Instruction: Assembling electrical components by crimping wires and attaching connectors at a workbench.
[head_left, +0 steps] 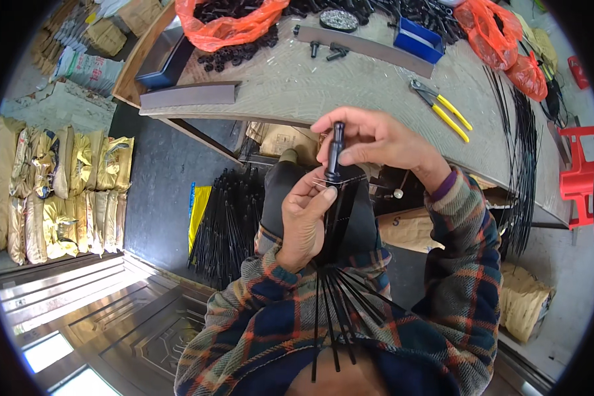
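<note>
My left hand is closed round a black umbrella frame in front of my lap. Its thin black ribs fan out toward my chest, and fine pale wire ends stick out beside my left thumb. At the frame's far end stands a black tubular plastic part with a knobbed tip. My right hand grips this part between thumb and fingers, index finger curved past its tip. Where the tube meets the frame is partly covered by my left fingertips.
The worktable carries yellow-handled pliers, a blue tray, grey metal strips, and red bags among black plastic parts. Black frames stand at my left. Long black rods hang over the right edge, near a red stool.
</note>
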`<state>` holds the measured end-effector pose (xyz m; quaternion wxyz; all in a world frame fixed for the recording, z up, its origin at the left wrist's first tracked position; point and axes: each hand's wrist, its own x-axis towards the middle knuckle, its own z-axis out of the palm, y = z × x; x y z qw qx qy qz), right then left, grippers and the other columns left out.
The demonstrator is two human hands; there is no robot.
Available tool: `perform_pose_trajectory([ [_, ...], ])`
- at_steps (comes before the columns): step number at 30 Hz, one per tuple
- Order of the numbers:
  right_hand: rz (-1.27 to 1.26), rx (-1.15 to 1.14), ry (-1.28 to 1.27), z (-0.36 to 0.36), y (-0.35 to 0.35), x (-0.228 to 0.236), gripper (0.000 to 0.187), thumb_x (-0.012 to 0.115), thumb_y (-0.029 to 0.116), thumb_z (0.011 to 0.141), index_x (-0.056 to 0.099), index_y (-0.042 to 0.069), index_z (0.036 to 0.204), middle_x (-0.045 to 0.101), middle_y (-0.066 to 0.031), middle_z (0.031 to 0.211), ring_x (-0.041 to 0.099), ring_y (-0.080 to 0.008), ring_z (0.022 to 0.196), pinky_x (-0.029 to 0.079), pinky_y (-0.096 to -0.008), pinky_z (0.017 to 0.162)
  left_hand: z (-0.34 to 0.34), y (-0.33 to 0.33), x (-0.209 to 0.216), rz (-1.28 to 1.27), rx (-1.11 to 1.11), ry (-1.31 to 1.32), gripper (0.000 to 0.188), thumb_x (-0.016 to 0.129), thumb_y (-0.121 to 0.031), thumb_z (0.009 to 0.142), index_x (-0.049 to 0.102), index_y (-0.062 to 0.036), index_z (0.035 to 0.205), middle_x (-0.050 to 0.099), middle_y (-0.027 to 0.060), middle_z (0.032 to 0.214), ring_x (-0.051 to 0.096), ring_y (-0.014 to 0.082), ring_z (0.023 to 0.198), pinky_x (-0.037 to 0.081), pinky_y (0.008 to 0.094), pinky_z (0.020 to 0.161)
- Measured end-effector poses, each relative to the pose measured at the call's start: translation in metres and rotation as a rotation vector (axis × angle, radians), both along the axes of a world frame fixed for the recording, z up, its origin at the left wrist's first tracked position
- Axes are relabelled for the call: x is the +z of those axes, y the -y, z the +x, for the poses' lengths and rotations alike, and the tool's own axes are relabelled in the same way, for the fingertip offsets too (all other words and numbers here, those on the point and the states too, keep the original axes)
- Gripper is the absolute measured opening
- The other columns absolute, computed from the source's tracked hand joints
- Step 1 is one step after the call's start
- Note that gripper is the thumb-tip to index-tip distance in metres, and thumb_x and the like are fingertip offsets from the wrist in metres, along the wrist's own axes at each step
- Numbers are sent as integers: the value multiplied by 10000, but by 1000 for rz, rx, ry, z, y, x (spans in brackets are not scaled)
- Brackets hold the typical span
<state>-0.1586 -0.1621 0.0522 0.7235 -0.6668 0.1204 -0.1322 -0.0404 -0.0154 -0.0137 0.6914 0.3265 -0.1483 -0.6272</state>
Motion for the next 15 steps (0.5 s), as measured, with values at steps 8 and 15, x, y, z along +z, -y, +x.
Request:
perform_pose_trajectory([
  [8, -284, -168, -134, 2, -7, 3, 289, 642, 105, 794, 483, 17, 1018, 588, -26, 767, 517, -62, 675, 417, -210, 610, -3, 0, -3, -31, 17, 0, 317, 556, 19, 818, 512, 41, 1132, 586, 43, 978, 548, 80, 864, 436, 217, 828],
  [15, -314, -201, -263, 6, -18, 11, 296, 659, 73, 784, 486, 28, 1020, 564, -2, 822, 513, -35, 729, 426, -180, 624, 0, -5, -7, -33, 31, 35, 337, 538, 0, 819, 498, 40, 1152, 583, 71, 1051, 558, 122, 943, 432, 262, 873],
])
